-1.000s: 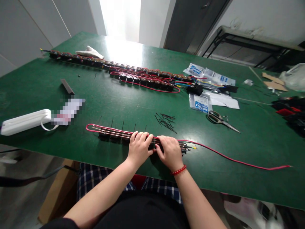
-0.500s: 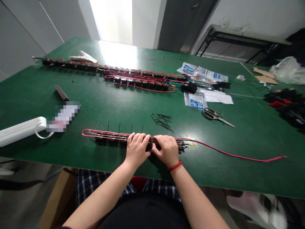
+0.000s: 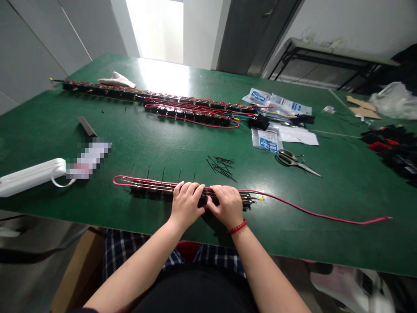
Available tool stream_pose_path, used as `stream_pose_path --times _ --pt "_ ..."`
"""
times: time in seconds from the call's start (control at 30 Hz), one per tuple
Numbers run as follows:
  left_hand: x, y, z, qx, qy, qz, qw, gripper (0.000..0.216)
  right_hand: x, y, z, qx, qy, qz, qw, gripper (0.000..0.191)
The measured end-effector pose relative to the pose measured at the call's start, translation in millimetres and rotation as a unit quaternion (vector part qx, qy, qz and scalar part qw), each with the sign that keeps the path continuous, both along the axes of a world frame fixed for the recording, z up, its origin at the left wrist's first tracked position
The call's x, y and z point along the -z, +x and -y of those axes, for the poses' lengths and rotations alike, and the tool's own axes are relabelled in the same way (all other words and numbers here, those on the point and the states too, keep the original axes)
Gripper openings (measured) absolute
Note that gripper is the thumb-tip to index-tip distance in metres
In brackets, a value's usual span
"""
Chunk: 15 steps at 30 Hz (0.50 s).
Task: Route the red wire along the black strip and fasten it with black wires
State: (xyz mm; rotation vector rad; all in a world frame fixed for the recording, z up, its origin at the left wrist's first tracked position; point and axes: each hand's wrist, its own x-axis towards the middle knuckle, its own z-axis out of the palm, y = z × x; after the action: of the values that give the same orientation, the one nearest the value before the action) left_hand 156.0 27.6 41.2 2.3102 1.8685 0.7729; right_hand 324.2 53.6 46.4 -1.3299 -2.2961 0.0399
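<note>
A long row of black blocks with thin copper-coloured rods along its top (image 3: 154, 187) lies near the table's front edge. My left hand (image 3: 185, 203) is closed over the middle of the row, fingertips over its far side. Close beside it, my right hand (image 3: 227, 203) grips the right part, the two thumbs nearly touching. A red wire (image 3: 302, 210) runs along the row's far side, loops round at the left end and trails off right. Several thin black ties (image 3: 163, 174) stick up behind the blocks. What the fingertips press on is hidden.
Loose black ties (image 3: 222, 168) lie beyond my hands. Scissors (image 3: 298, 163) rest to the right, near plastic packets (image 3: 269, 140). Longer wired black rows (image 3: 110, 90) lie across the back. At left are a white device (image 3: 32, 176) and a dark grey bar (image 3: 87, 126).
Both hands keep the same hold on the row, with hardly any movement. The whole view has shifted slightly.
</note>
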Motion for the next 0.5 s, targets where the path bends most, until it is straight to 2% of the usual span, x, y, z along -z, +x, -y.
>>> stream_pose_path --times 0.5 --pt "0.0 0.9 -0.2 -0.003 -0.009 0.004 1.000 0.048 0.0 0.7 -0.3 0.001 -0.013 0.003 1.000 0.025"
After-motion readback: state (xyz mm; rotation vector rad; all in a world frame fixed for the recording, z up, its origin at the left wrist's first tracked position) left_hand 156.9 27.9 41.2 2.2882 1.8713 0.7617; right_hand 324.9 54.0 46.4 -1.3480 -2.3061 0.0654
